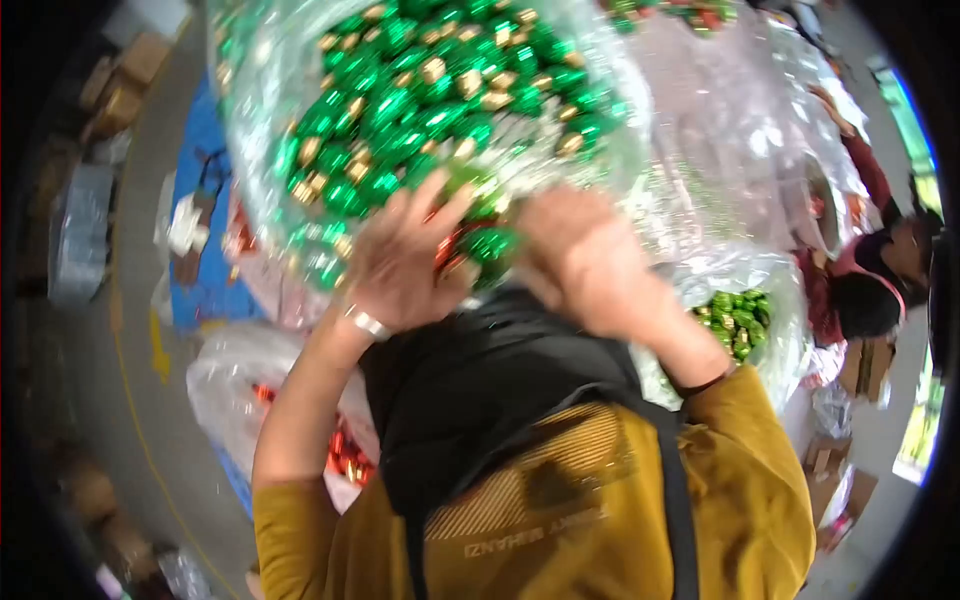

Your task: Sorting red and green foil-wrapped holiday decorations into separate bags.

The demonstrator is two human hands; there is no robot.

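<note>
A large clear plastic bag (250, 165) lies spread in front of me, holding many shiny green baubles (395, 110) with gold caps. At its near edge my left hand (405, 260), with a pale band at the wrist, curls its fingers round a small cluster of red and green baubles (488, 243). My right hand (580, 255) is just right of that cluster, its fingers smeared by motion, so its grip cannot be made out. A lighter green bauble (475, 185) shows above the cluster, between the hands.
Lighter green baubles (738, 322) fill another clear bag at right. Red ornaments (348, 455) lie in plastic at lower left. A blue surface (215, 270) shows at left. Another person (865, 285) is at the right, and cardboard boxes (135, 75) stand at far left.
</note>
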